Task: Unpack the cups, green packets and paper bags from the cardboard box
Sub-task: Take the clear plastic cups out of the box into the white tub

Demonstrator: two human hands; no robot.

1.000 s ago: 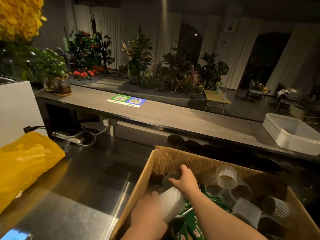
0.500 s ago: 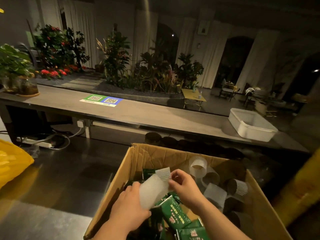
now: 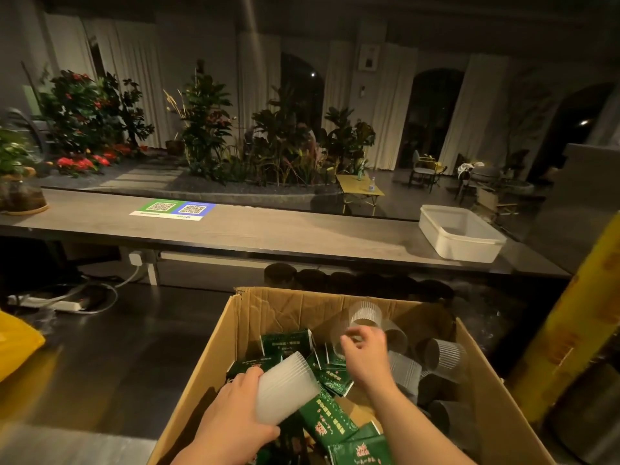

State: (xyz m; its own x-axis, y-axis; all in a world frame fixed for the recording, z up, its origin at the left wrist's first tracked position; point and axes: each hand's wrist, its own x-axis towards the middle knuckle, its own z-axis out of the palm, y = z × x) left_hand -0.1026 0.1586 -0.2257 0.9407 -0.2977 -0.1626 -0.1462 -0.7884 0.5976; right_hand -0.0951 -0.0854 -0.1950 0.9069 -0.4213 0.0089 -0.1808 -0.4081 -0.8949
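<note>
right hand [image 3: 364,351] off cup stack [image 3: 284,388], reaching farther

Dim, warm indoor light, dark background, wide-angle bending at edges, slight motion blur.

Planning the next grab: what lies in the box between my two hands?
Head view: green packets lie between the left hand, gripping a stack of cups, and the right hand.
</note>
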